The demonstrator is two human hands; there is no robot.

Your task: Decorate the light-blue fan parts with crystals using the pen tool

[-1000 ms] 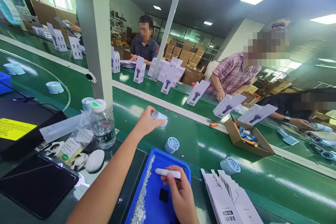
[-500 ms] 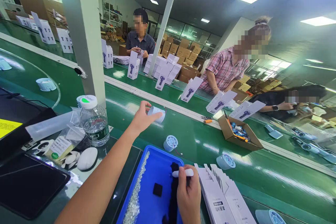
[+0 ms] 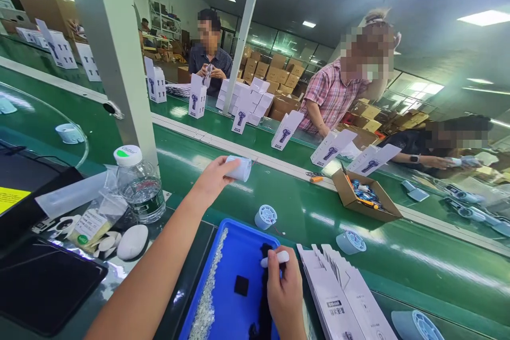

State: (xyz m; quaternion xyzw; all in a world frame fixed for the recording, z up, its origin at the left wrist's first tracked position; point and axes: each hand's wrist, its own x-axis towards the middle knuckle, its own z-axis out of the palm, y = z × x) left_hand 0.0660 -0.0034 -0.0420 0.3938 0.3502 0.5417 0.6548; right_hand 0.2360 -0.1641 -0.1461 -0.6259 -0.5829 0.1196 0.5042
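L hand clamped on pale fan shell over belt; R hand grips white pen tool above blue tray. Pick-up step; next needs shell brought to tool.

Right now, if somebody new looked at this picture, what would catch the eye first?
Probably the two bare arms in the foreground: the left hand holds a small pale blue cup-shaped part above the green belt, and the right hand pinches a white pen-like stick over the bright blue tray. Beyond the belt, white boxes stand in rows in front of three seated people.
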